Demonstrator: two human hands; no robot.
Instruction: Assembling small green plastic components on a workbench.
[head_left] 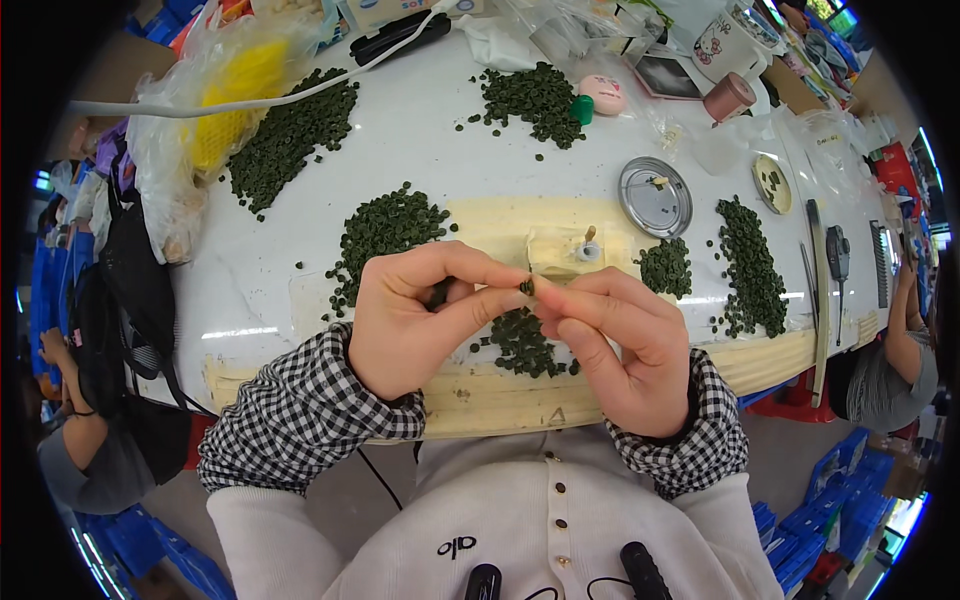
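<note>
One green piece [527, 287] is pinched between our left hand [415, 318] and right hand [622, 345], both grips clamped on it; many piles [385, 228] wait on the worktop [420, 120].

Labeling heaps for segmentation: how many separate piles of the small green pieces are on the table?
6: far left, far centre, by left hand, under the hands, below metal lid, right. Hands may hide more.

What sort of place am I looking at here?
Probably a small-parts hand-assembly workshop: a white worktable heaped with small dark green pieces, blue crates on the floor, and another worker seated alongside.
</note>
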